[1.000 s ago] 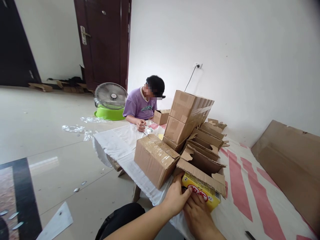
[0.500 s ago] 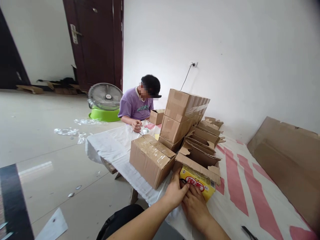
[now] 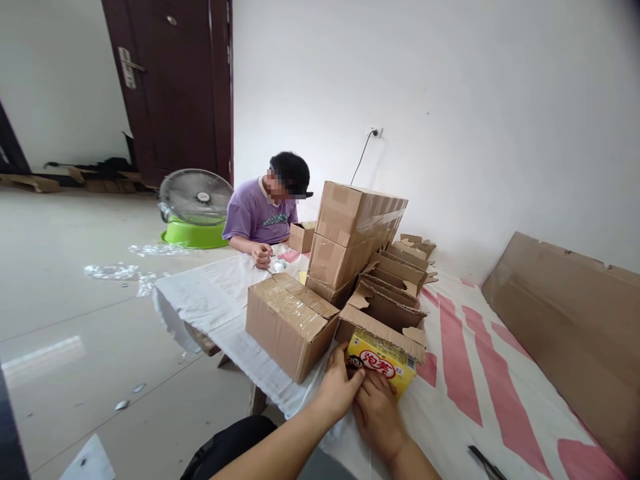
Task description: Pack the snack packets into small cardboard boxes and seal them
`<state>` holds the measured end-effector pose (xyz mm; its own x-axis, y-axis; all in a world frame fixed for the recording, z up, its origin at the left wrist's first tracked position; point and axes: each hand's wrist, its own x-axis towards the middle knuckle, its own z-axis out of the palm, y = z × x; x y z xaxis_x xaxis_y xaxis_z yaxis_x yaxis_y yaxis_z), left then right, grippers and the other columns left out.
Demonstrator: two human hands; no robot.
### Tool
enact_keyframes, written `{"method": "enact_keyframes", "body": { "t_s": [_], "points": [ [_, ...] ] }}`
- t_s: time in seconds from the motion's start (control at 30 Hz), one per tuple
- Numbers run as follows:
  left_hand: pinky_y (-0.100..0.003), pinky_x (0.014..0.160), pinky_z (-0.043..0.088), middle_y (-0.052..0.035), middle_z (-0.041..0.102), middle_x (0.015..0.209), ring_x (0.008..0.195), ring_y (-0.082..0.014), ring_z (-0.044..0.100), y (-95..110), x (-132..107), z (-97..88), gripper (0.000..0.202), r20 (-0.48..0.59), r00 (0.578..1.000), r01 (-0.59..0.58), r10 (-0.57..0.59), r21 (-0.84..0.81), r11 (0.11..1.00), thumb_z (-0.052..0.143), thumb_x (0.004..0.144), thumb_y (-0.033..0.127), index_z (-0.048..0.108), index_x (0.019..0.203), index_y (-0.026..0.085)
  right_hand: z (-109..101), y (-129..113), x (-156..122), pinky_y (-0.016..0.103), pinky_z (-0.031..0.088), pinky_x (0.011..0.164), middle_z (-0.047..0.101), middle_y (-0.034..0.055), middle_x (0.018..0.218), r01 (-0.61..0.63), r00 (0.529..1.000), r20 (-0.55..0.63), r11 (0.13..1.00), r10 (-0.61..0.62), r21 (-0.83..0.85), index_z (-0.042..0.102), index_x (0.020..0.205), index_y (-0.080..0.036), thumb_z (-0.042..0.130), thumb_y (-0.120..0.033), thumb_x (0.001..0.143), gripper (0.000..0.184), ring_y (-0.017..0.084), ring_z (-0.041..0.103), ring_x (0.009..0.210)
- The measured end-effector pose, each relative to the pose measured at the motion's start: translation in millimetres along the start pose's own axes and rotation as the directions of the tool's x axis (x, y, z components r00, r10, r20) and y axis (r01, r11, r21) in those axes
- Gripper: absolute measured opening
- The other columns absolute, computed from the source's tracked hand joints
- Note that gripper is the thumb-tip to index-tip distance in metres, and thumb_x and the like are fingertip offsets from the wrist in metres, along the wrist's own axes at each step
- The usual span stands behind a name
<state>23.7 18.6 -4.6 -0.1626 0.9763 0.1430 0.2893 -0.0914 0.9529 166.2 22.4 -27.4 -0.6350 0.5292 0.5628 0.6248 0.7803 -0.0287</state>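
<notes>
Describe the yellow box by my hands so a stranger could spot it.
On the white cloth with pink stripes, find the row of brown cartons. At its near end, both hands touch the yellow box: the only bright one, with a red label.

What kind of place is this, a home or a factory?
Probably a room in a home used for packing work. It has a wooden door, a floor fan and a low cloth-covered table with stacked cardboard boxes.

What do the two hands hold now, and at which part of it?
Both the left hand and right hand hold the yellow packet at its near bottom edge, where it sticks out of the open cardboard box.
</notes>
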Motion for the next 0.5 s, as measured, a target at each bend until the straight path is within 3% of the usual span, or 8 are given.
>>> {"method": "enact_keyframes", "body": {
  "t_s": [0.23,0.4,0.5],
  "points": [
    [-0.037,0.11,0.037,-0.0166,0.05,0.138,0.133,-0.0257,0.046,-2.5,0.9,5.8,0.059,-0.043,0.999,0.013,-0.014,-0.023,1.0,0.057,0.077,0.026,0.039,0.132,0.013,9.4,11.0,-7.0,0.035,0.059,0.084,0.072,0.0105,0.111,-0.192,0.963,-0.192,0.981,0.19,0.011,0.058,0.124,-0.016,0.044,-0.016,0.09,0.037,0.021,0.07,0.097],
    [-0.04,0.111,0.036,-0.0179,0.049,0.137,0.13,-0.0271,0.047,0.8,-3.2,8.3,0.06,-0.075,0.996,-0.05,0.047,-0.041,0.998,0.056,0.076,0.025,0.037,0.131,0.012,12.5,6.6,-9.7,0.04,0.056,0.089,0.071,0.0094,0.116,-0.225,0.971,-0.079,0.974,0.224,-0.004,0.058,0.125,-0.017,0.047,-0.013,0.084,0.043,0.023,0.068,0.104],
    [-0.042,0.113,0.032,-0.0187,0.046,0.139,0.133,-0.0278,0.044,1.3,-4.9,8.7,0.061,-0.102,0.993,-0.068,0.066,-0.022,0.997,0.056,0.075,0.022,0.036,0.132,0.012,8.8,11.2,-1.8,0.037,0.053,0.094,0.068,0.0084,0.122,-0.257,0.966,-0.003,0.966,0.257,0.03,0.055,0.13,-0.018,0.045,-0.014,0.085,0.046,0.021,0.066,0.11]
  ]
}}
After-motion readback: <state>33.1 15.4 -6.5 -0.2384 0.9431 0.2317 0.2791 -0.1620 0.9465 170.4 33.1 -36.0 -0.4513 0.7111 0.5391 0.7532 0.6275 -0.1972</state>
